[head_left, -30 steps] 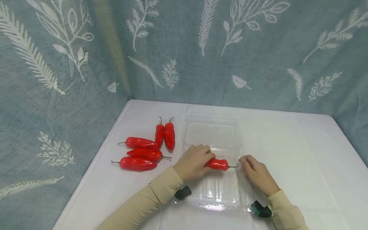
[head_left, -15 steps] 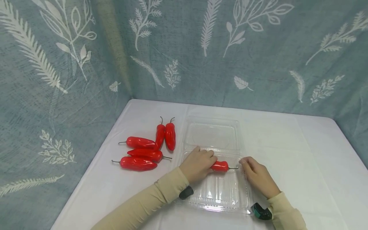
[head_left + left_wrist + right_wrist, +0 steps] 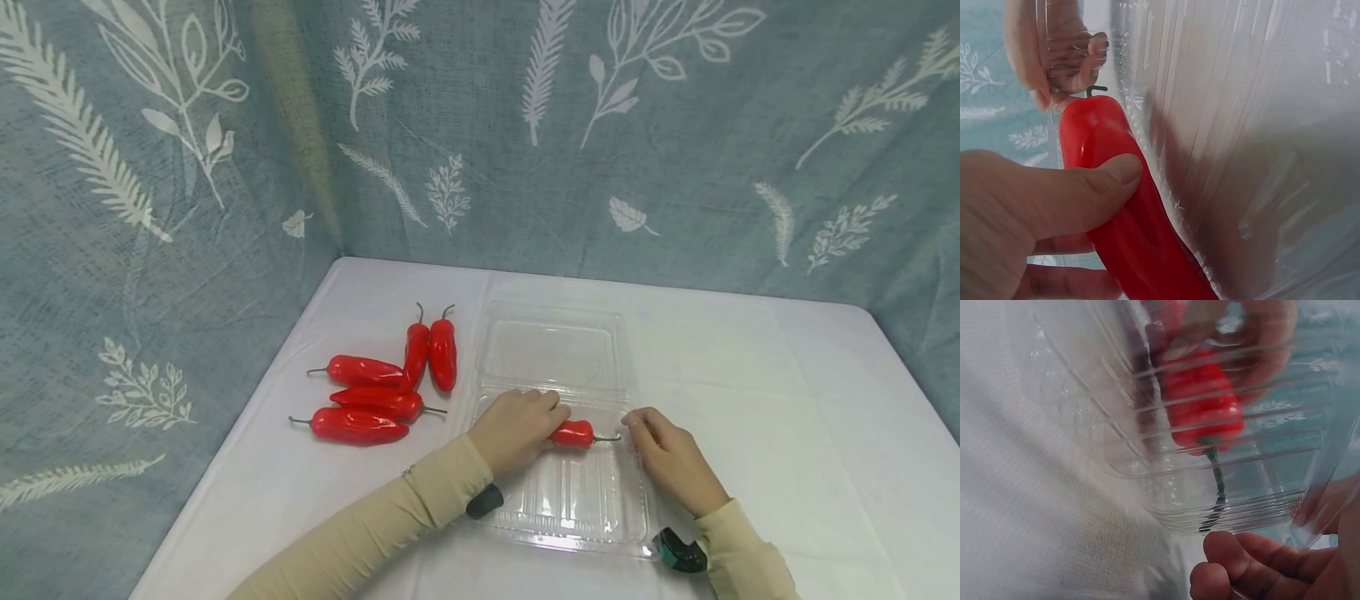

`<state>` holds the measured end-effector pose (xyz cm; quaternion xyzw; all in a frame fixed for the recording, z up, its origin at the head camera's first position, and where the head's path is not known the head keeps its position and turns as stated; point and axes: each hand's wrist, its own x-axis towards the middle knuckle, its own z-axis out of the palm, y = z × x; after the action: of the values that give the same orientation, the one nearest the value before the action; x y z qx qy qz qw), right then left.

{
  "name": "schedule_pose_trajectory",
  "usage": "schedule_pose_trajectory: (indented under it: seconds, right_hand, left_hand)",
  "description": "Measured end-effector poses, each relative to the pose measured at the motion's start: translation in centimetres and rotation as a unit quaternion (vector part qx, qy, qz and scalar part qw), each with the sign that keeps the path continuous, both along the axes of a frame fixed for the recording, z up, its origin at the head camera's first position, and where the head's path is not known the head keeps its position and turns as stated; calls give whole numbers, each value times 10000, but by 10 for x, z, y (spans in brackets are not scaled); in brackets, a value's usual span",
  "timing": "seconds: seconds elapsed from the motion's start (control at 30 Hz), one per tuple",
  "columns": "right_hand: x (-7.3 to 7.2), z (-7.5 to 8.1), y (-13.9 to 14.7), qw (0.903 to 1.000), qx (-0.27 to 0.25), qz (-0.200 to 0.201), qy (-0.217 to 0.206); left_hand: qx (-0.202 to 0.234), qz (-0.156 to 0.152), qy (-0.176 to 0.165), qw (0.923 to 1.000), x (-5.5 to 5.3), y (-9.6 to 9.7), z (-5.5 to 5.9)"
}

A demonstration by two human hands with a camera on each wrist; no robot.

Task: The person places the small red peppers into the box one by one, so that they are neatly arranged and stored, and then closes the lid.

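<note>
My left hand (image 3: 517, 433) holds a red chili pepper (image 3: 573, 434) over the base of a clear plastic clamshell container (image 3: 566, 540). In the left wrist view, its thumb lies along the glossy pepper (image 3: 1104, 134), with fingers on the other side. The green stem points right, toward the container's side wall. At that right edge, my right hand (image 3: 675, 462) pinches the rim between thumb and curled fingers. Through the ribbed wall, the right wrist view shows the pepper (image 3: 1204, 403) and its stem. Whether the pepper touches the container floor I cannot tell.
Several red chili peppers (image 3: 360, 427) lie in a loose group on the white table (image 3: 750, 375), left of the container. The open lid (image 3: 553, 350) lies flat behind the base. A leaf-patterned blue-green curtain (image 3: 480, 167) hangs behind and to the left.
My left hand moved slightly right with the pepper during the first half second, then stayed nearly still. The right hand keeps its place at the rim. The loose peppers have not moved.
</note>
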<state>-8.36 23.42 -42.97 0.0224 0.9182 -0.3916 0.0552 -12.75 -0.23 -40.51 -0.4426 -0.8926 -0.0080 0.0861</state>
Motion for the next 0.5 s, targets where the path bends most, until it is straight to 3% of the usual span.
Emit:
schedule_pose_trajectory:
  seconds: [0.23,0.5]
  right_hand:
    - [0,-2,-1,10000,-39,-5,85]
    - [1,-2,0,10000,-39,-13,82]
  left_hand:
    - [-13,-28,21,10000,2,-1,1]
    - [-124,-37,-222,9997,3,-1,2]
